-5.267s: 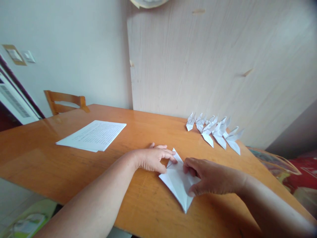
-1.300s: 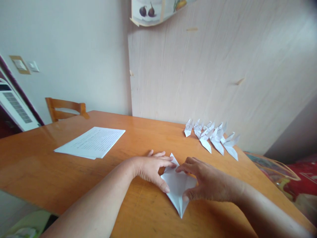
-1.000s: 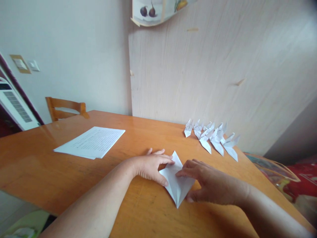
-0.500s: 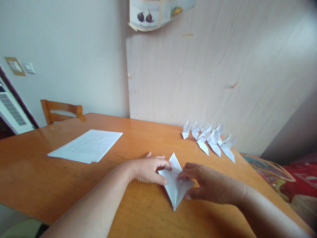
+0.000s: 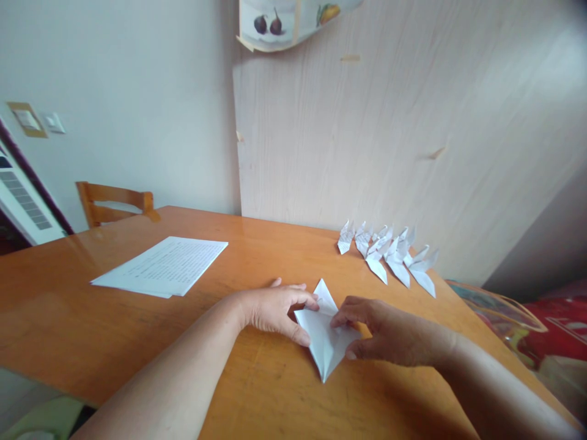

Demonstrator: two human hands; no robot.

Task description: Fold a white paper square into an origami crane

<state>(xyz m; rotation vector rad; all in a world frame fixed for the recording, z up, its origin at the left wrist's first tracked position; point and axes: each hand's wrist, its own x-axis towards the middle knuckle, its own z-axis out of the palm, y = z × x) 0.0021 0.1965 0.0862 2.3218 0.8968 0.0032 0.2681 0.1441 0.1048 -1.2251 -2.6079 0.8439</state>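
Observation:
A white sheet of paper [image 5: 324,336], folded into a diamond with creases, lies on the table in front of me. At its left corner is my left hand [image 5: 277,311], thumb on the lower left edge and index finger on the upper part, holding it down. My right hand [image 5: 383,330] grips the right corner, its curled index finger on the paper's face and its thumb by the lower right edge. The paper's right tip is partly hidden by those fingers.
Several folded paper cranes [image 5: 376,256] stand at the table's back right. A stack of printed sheets [image 5: 160,266] lies at the left of the wooden table [image 5: 257,379]. Behind it are a chair [image 5: 114,198] and a wall panel [image 5: 367,140]. Bags [image 5: 545,324] sit beyond the right edge.
Both hands and the folded paper keep nearly the same pose. The whole view has shifted slightly, and my right fingers have moved very little on the paper.

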